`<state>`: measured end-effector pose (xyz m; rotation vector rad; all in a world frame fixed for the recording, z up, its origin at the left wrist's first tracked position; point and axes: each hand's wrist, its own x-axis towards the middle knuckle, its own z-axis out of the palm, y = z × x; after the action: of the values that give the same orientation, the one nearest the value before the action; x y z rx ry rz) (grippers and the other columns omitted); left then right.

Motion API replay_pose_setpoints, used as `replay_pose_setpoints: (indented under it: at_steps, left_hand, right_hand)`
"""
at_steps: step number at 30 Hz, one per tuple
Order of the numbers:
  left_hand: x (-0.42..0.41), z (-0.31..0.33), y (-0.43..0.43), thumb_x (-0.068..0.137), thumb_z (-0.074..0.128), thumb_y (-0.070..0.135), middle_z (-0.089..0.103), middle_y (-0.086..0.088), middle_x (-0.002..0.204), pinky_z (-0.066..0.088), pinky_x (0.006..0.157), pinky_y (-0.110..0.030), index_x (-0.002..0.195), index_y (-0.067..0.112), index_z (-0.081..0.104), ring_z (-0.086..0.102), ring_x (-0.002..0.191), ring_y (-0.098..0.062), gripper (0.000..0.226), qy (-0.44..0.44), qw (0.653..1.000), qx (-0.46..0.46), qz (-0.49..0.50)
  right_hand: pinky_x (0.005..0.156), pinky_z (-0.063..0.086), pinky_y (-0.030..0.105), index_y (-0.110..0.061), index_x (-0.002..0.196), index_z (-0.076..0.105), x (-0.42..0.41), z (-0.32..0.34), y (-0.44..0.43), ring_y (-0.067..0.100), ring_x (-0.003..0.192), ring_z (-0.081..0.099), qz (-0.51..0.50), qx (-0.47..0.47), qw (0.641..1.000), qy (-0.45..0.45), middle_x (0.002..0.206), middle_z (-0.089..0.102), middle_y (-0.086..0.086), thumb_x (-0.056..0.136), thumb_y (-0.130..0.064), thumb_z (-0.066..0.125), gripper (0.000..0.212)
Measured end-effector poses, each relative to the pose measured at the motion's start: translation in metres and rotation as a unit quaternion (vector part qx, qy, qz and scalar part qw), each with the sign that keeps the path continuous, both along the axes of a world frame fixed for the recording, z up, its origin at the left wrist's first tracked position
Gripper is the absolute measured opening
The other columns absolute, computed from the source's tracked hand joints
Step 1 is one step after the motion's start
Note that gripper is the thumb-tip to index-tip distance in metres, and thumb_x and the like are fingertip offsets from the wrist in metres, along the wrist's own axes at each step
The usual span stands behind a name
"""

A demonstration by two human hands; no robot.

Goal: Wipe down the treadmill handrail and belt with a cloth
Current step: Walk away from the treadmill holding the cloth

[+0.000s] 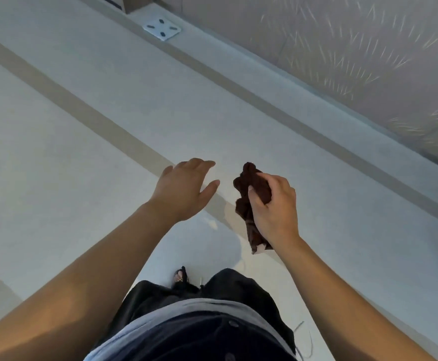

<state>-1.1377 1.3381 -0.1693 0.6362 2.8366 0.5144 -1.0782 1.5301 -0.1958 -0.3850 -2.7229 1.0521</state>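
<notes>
A dark brown cloth (249,194) is bunched in my right hand (275,207), whose fingers curl round it; one end of the cloth hangs below my wrist. My left hand (184,188) hovers beside it, apart from the cloth, with fingers relaxed and holding nothing. Both hands are held out in front of my body over the pale floor (82,142). No treadmill, handrail or belt shows in the head view.
The floor has beige stripes (124,142) running diagonally. A white square bathroom scale (161,29) lies on the floor at the top, near a patterned wall (343,48). My sandalled foot (180,277) shows below my hands.
</notes>
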Motion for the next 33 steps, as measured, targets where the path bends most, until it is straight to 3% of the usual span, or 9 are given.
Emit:
replay_pose_setpoints:
  at_steps: [6, 11, 17, 25, 33]
  left_hand:
    - [-0.154, 0.014, 0.012, 0.096, 0.032, 0.047, 0.043, 0.004, 0.142, 0.034, 0.104, -0.043, 0.141, 0.024, 0.034, 0.045, 0.124, -0.019, 0.051, 0.007, 0.999, -0.006, -0.038]
    - [-0.29, 0.014, -0.005, 0.095, 0.031, 0.048, 0.043, 0.004, 0.142, 0.031, 0.107, -0.046, 0.142, 0.025, 0.032, 0.042, 0.128, -0.018, 0.052, 0.02, 0.999, -0.029, 0.029]
    - [-0.421, 0.019, -0.037, 0.095, 0.03, 0.05, 0.04, 0.005, 0.143, 0.032, 0.107, -0.045, 0.143, 0.026, 0.03, 0.04, 0.13, -0.018, 0.054, 0.004, 0.987, -0.062, 0.148]
    - [-0.561, 0.003, -0.115, 0.092, 0.028, 0.052, 0.04, 0.002, 0.144, 0.034, 0.104, -0.041, 0.142, 0.025, 0.032, 0.039, 0.13, -0.021, 0.057, -0.017, 0.954, -0.035, 0.298]
    - [-0.794, -0.002, -0.186, 0.094, 0.031, 0.052, 0.038, 0.005, 0.144, 0.031, 0.104, -0.04, 0.143, 0.027, 0.031, 0.037, 0.131, -0.019, 0.055, -0.001, 0.972, -0.024, 0.234]
  right_hand:
    - [0.081, 0.03, 0.008, -0.03, 0.12, 0.055, -0.147, 0.004, 0.018, 0.01, 0.108, 0.042, -0.035, -0.027, 0.998, 0.034, 0.114, 0.046, -0.018, 0.089, -0.036, 0.054, 0.031]
    - [0.082, 0.031, 0.013, -0.028, 0.118, 0.057, -0.311, -0.002, 0.006, 0.012, 0.109, 0.045, 0.031, -0.039, 0.998, 0.039, 0.112, 0.046, -0.017, 0.089, -0.034, 0.056, 0.03]
    - [0.087, 0.043, 0.028, -0.02, 0.12, 0.06, -0.498, 0.005, -0.036, 0.019, 0.109, 0.049, 0.179, -0.058, 0.981, 0.036, 0.116, 0.055, -0.004, 0.088, -0.029, 0.059, 0.033]
    - [0.089, 0.047, 0.036, -0.021, 0.118, 0.061, -0.689, -0.001, -0.111, 0.019, 0.109, 0.051, 0.28, -0.067, 0.958, 0.004, 0.115, 0.055, -0.006, 0.087, -0.031, 0.058, 0.033]
    - [0.078, 0.031, 0.01, -0.026, 0.118, 0.059, -0.89, -0.005, -0.186, 0.011, 0.108, 0.045, 0.235, -0.043, 0.971, 0.007, 0.116, 0.053, -0.012, 0.088, -0.032, 0.058, 0.031]
